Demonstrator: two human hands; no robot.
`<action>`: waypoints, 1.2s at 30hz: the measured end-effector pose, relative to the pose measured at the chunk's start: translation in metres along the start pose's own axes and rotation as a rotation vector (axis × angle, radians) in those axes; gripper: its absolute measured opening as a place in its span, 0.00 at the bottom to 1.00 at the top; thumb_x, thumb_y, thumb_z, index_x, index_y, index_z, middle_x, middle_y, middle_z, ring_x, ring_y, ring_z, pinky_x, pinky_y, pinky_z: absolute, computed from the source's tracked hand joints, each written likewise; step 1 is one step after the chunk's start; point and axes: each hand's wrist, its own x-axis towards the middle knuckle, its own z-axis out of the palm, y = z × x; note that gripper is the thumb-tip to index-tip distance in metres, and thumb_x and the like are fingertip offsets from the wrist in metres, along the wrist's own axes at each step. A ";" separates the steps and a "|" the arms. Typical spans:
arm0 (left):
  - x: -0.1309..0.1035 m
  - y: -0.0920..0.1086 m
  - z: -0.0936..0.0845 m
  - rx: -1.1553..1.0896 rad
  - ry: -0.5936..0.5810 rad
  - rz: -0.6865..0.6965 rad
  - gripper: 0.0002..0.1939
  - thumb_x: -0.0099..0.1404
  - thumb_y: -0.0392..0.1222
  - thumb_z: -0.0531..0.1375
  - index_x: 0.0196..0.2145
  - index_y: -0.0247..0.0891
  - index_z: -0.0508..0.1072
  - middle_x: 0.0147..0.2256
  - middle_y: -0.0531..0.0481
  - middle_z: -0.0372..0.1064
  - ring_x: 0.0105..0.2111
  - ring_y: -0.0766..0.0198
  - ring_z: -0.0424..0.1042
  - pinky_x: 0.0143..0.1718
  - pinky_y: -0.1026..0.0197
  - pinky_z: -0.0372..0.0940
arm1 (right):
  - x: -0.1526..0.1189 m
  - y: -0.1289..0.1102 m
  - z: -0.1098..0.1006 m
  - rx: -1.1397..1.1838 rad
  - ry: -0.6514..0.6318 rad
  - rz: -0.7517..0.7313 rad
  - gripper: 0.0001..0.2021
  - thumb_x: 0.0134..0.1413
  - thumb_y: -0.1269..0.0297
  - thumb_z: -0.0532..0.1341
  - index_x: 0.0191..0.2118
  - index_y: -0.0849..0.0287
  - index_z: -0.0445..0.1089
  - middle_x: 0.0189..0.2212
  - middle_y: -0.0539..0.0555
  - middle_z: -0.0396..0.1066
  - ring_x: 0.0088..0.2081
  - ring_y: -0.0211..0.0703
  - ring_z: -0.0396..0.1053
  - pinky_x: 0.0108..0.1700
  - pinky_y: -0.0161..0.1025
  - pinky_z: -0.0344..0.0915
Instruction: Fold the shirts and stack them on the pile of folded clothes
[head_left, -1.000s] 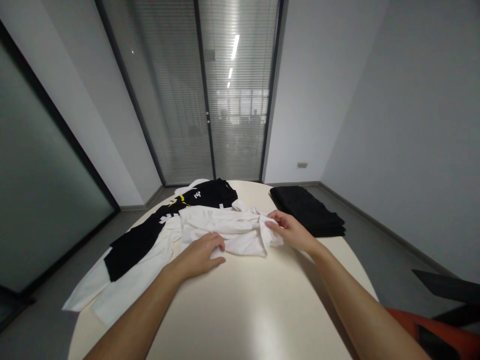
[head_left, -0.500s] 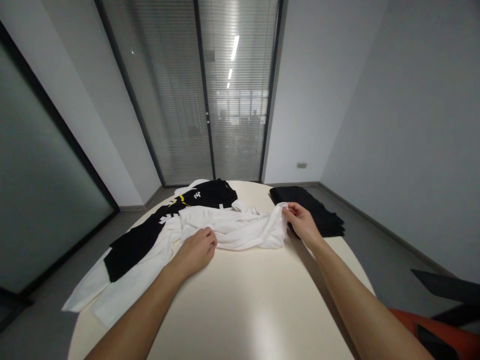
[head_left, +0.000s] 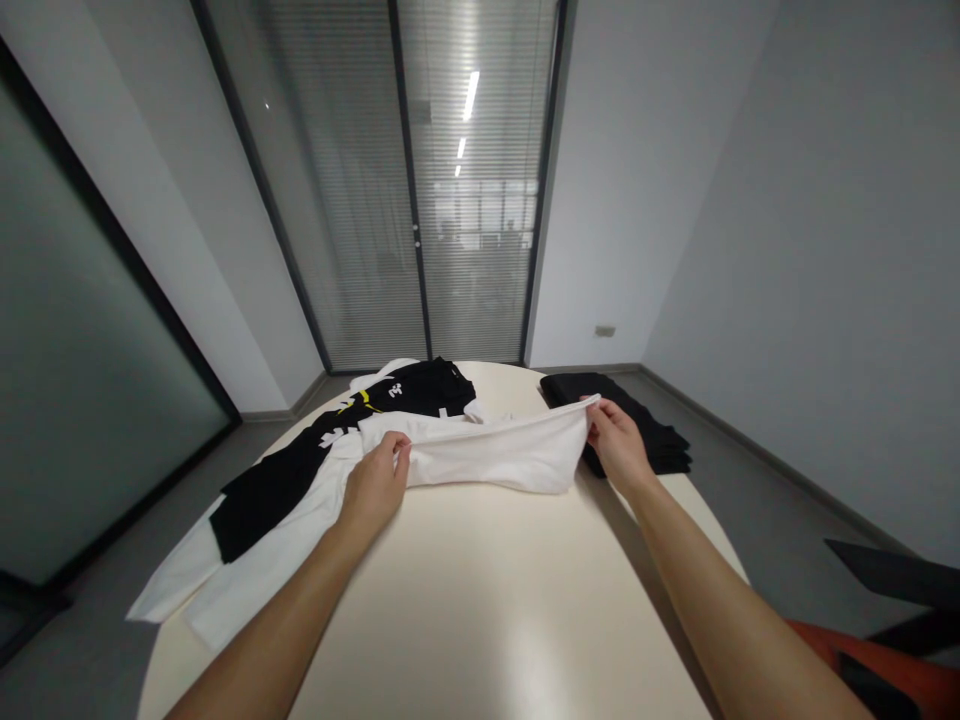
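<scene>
- Two bare hands, ours, reach forward over a round-edged, cream-coloured table (head_left: 457, 610), with one length of white cloth (head_left: 495, 455) between them.
- We see the white cloth's long axis running left to right across our view, its upper edge drawn nearly straight and rising slightly toward the right.
- Our right hand (head_left: 621, 448) is at the far right end: its fingers pinch the upper corner, so the cloth lies to the left of them, and its end drops from that corner toward the table.
- Our left hand (head_left: 377, 478) is at the opposite end, its thumb and fingers closed on the cloth, which lies to the right of them.
- Neither hand is nearer to the cloth, as we grasp it with both; the middle spans the gap unsupported by fingers.
- Just beyond the left hand, we find a black shirt (head_left: 270, 500) with white and yellow marks, lying over white fabric (head_left: 277, 565); we cannot tell whether that fabric joins our cloth.
- Behind the right hand sits a black folded stack (head_left: 656, 435); we cannot tell whether they touch.
</scene>
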 end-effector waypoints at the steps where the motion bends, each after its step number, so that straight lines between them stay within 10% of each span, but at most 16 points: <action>1: 0.000 0.000 0.000 -0.019 0.005 0.009 0.10 0.73 0.45 0.48 0.45 0.43 0.67 0.40 0.48 0.76 0.36 0.55 0.75 0.35 0.60 0.61 | 0.001 0.001 0.000 -0.002 0.004 -0.006 0.20 0.47 0.44 0.66 0.37 0.54 0.69 0.27 0.48 0.69 0.28 0.40 0.66 0.29 0.36 0.67; 15: -0.003 0.002 0.001 -0.122 -0.106 0.193 0.10 0.69 0.44 0.54 0.44 0.43 0.73 0.46 0.50 0.75 0.47 0.55 0.74 0.48 0.56 0.64 | 0.008 -0.002 -0.008 0.034 0.087 -0.040 0.21 0.45 0.45 0.69 0.36 0.56 0.71 0.27 0.50 0.73 0.28 0.42 0.70 0.31 0.38 0.66; 26: -0.003 0.000 -0.001 -0.056 -0.187 0.169 0.15 0.66 0.39 0.53 0.47 0.43 0.75 0.47 0.47 0.76 0.47 0.52 0.74 0.48 0.55 0.64 | 0.027 0.003 -0.035 0.045 0.424 -0.256 0.24 0.48 0.42 0.66 0.40 0.58 0.70 0.29 0.48 0.70 0.31 0.39 0.66 0.35 0.37 0.65; 36: 0.006 -0.003 0.002 -0.361 -0.038 -0.009 0.17 0.64 0.56 0.59 0.37 0.39 0.74 0.30 0.51 0.73 0.26 0.61 0.69 0.30 0.61 0.62 | 0.027 0.005 -0.042 -0.038 0.471 -0.205 0.23 0.46 0.44 0.67 0.39 0.60 0.71 0.26 0.48 0.68 0.28 0.37 0.62 0.32 0.36 0.61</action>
